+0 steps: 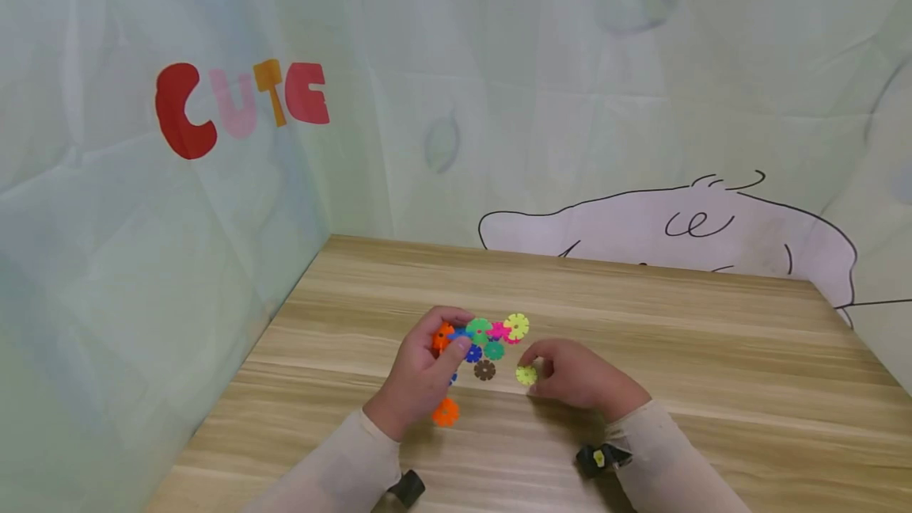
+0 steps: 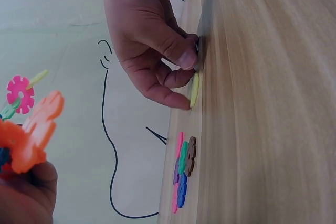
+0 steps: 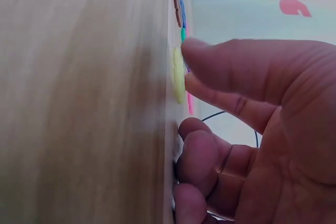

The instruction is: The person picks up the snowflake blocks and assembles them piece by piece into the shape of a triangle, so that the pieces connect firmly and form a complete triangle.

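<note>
One yellow snowflake disc [image 1: 526, 376] I see pinched in right hand [image 1: 580, 377]; left hand [image 1: 420, 370] pretty close, gripping linked-disc cluster [image 1: 473, 325].

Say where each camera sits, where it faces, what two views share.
Head: on the head, facing forward and down over the tabletop; left hand, right hand and both sleeves show.
Left wrist: worn there, facing across the tabletop, image sideways; both hands show, the left partly.
Right wrist: worn there, facing along the tabletop, sideways; of hands, only the right.
Both wrist views share the brown notched disc and the yellow disc by the right hand.
</note>
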The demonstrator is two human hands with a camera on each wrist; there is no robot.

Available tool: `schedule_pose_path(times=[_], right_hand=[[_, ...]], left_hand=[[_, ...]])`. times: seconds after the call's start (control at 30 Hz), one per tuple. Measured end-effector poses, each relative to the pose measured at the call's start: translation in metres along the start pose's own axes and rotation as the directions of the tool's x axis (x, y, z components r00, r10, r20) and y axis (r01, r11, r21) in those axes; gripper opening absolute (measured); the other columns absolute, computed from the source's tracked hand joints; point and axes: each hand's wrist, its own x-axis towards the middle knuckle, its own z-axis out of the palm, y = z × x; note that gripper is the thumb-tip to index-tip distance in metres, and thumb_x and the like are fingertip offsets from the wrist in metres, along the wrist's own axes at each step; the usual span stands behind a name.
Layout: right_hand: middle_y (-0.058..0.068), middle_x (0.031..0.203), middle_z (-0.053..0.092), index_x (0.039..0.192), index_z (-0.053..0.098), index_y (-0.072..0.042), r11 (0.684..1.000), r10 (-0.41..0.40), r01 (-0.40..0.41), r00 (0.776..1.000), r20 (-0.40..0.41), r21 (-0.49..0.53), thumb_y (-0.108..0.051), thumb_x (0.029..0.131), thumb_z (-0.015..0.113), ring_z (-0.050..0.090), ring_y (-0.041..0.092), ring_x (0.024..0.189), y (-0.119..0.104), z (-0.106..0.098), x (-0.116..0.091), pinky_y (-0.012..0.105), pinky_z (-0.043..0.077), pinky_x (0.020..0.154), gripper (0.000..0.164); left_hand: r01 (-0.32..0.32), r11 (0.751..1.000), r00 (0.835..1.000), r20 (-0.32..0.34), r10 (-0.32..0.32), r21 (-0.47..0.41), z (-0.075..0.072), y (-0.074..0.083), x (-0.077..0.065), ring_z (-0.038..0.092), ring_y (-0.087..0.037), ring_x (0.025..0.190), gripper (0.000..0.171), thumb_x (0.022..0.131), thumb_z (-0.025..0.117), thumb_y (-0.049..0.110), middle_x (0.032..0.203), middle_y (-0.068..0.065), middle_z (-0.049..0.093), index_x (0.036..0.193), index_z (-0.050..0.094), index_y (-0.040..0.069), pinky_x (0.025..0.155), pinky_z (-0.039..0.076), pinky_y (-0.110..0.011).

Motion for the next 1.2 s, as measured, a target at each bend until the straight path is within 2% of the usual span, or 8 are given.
schedule_pose_path(times=[0.17, 0.4, 0.53, 0.67, 0.83, 1.07, 1.2], right_hand=[[0.002, 0.078, 0.059, 0.097, 0.069, -0.016, 1.0, -0.016, 0.016, 1.0, -0.007, -0.027, 0.002, 0.078, 0.085, 0.054, 0.018, 0.071, -0.001, 0.003, -0.002, 0.034, 0.047, 0.065, 0.031], [0.0, 0.079, 0.057, 0.088, 0.06, -0.016, 0.998, -0.01, 0.009, 1.0, -0.012, -0.067, 0.002, 0.078, 0.084, 0.053, 0.018, 0.074, 0.0, 0.003, -0.002, 0.034, 0.044, 0.066, 0.032], [0.0, 0.075, 0.055, 0.086, 0.056, -0.014, 0.999, -0.019, 0.018, 1.0, -0.01, -0.037, 0.0, 0.078, 0.085, 0.052, 0.017, 0.069, 0.001, 0.002, -0.002, 0.032, 0.043, 0.063, 0.033], [0.0, 0.071, 0.053, 0.092, 0.059, -0.013, 0.999, -0.003, 0.004, 1.0, -0.017, 0.044, -0.004, 0.082, 0.085, 0.05, 0.015, 0.063, 0.001, 0.0, 0.0, 0.03, 0.042, 0.058, 0.029], [0.001, 0.071, 0.055, 0.107, 0.069, -0.012, 0.991, 0.024, -0.013, 0.997, -0.075, 0.136, -0.009, 0.089, 0.08, 0.05, 0.015, 0.061, -0.002, -0.005, 0.003, 0.03, 0.043, 0.056, 0.021], [0.002, 0.074, 0.054, 0.122, 0.069, -0.007, 0.953, -0.056, 0.105, 0.983, -0.176, 0.283, -0.01, 0.095, 0.076, 0.044, 0.014, 0.061, -0.003, -0.014, 0.004, 0.024, 0.038, 0.053, 0.028], [0.005, 0.081, 0.056, 0.13, 0.065, -0.005, 0.92, -0.078, 0.149, 0.976, -0.203, 0.363, -0.007, 0.096, 0.074, 0.046, 0.016, 0.066, -0.006, -0.019, 0.001, 0.025, 0.041, 0.057, 0.035]], left_hand=[[0.003, 1.0, 1.0, 0.0, -0.003, -0.013, 0.0, 0.0, 0.0, 0.064, -0.021, 0.102, 0.027, 0.108, 0.055, 0.007, 0.126, -0.014, 0.06, 0.135, 0.058, 0.008, 0.092, 0.058, -0.026], [0.013, 1.0, 1.0, -0.005, -0.013, -0.016, 0.0, 0.001, 0.001, 0.064, -0.022, 0.102, 0.027, 0.108, 0.055, 0.007, 0.126, -0.013, 0.06, 0.134, 0.059, 0.011, 0.092, 0.059, -0.029], [0.013, 1.0, 1.0, -0.009, -0.013, -0.014, -0.001, 0.0, 0.001, 0.064, -0.023, 0.102, 0.027, 0.108, 0.055, 0.007, 0.126, -0.013, 0.06, 0.134, 0.058, 0.008, 0.093, 0.059, -0.029], [0.003, 1.0, 1.0, -0.013, -0.003, -0.012, -0.002, 0.0, 0.001, 0.063, -0.025, 0.102, 0.027, 0.108, 0.054, 0.006, 0.126, -0.014, 0.06, 0.134, 0.057, 0.004, 0.092, 0.058, -0.027], [-0.004, 1.0, 1.0, -0.019, 0.004, -0.025, -0.002, 0.001, 0.001, 0.062, -0.019, 0.097, 0.027, 0.107, 0.055, 0.006, 0.124, -0.014, 0.059, 0.134, 0.058, 0.005, 0.087, 0.058, -0.024], [-0.013, 1.0, 1.0, -0.025, 0.012, -0.026, -0.003, 0.002, 0.002, 0.06, -0.017, 0.093, 0.026, 0.107, 0.055, 0.005, 0.121, -0.014, 0.059, 0.132, 0.059, 0.006, 0.084, 0.057, -0.024], [-0.014, 0.999, 0.999, -0.031, 0.013, -0.031, -0.004, 0.002, 0.002, 0.06, -0.017, 0.093, 0.026, 0.107, 0.054, 0.004, 0.121, -0.014, 0.059, 0.132, 0.058, 0.004, 0.085, 0.058, -0.026]])
